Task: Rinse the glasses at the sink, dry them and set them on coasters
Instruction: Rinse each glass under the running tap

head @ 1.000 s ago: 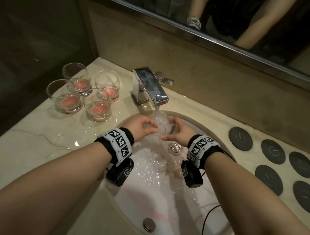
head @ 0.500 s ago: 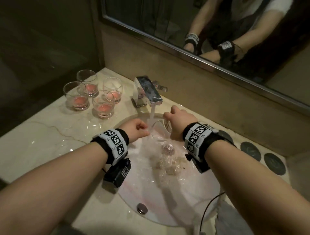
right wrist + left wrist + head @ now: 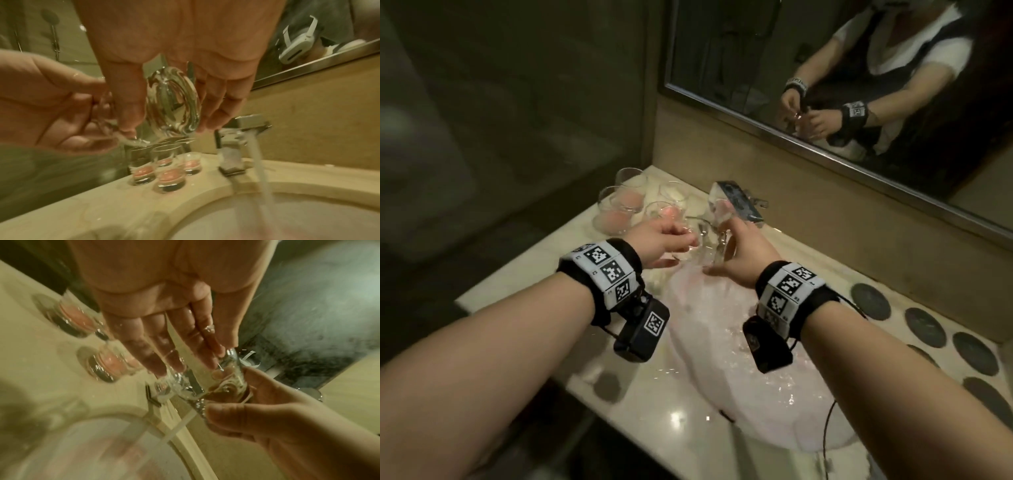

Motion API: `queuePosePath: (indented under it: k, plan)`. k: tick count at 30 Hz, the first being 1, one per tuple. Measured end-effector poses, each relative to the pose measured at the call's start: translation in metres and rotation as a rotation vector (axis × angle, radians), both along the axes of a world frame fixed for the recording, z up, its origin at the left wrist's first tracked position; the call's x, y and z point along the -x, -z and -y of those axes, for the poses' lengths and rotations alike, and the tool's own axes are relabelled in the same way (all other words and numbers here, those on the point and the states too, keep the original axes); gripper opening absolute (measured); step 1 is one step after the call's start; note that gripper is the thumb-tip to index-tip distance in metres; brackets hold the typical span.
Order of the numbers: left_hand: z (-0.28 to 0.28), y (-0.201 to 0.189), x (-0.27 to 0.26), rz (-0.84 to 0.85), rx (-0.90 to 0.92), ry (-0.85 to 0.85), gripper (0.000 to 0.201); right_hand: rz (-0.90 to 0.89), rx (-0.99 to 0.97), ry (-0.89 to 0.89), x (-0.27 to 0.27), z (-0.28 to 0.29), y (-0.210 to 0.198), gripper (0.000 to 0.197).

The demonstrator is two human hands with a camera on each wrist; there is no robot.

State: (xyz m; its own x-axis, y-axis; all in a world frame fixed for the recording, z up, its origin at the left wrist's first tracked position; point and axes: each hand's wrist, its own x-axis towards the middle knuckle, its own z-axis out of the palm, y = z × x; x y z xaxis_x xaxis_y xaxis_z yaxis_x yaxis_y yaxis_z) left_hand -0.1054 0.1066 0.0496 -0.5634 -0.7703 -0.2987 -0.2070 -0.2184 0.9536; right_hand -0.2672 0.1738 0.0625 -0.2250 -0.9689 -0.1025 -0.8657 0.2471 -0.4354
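I hold a clear empty glass (image 3: 709, 246) tilted on its side between both hands, above the sink's back left rim. My right hand (image 3: 743, 260) grips its thick base (image 3: 174, 104) with thumb and fingers curled round it. My left hand (image 3: 657, 243) pinches the wet rim (image 3: 228, 381) from the other side, its fingertips (image 3: 213, 365) on the glass. The glass is to the left of the water stream (image 3: 261, 162) and out of it. Several glasses with pink liquid (image 3: 619, 209) stand together on the counter behind my left hand.
The chrome faucet (image 3: 739, 202) is running into the white basin (image 3: 739, 377). Several dark round coasters (image 3: 924, 327) lie along the counter to the right. A mirror (image 3: 859, 85) hangs above the back wall. A black cable (image 3: 825, 428) crosses the basin's front edge.
Both hands have lifted the glass up and to the left, out of the running water. The head view has pulled back and risen.
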Motion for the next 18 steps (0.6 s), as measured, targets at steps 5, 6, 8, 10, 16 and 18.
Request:
queuePosePath:
  k: [5, 6, 8, 10, 16, 18]
  plan:
    - [0.026, -0.012, -0.061, 0.187, 0.322, -0.003, 0.015, 0.109, 0.025, 0.015, -0.064, 0.031, 0.012, 0.077]
    - [0.033, -0.011, -0.075, 0.264, 0.417, -0.004, 0.017, 0.127, 0.015, 0.025, -0.076, 0.037, 0.015, 0.078]
    - [0.045, -0.006, -0.098, 0.440, 0.568, 0.040, 0.013, 0.138, -0.019, 0.070, -0.089, 0.046, 0.021, 0.078]
    - [0.058, 0.003, -0.121, 0.604, 0.653, 0.112, 0.007, 0.131, -0.036, 0.123, -0.101, 0.052, 0.026, 0.073]
    - [0.094, 0.030, -0.152, 0.904, 0.755, 0.331, 0.011, 0.103, -0.042, 0.232, -0.124, 0.056, 0.041, 0.059]
    - [0.102, 0.037, -0.154, 0.957, 0.739, 0.408, 0.013, 0.094, -0.059, 0.259, -0.129, 0.058, 0.045, 0.057]
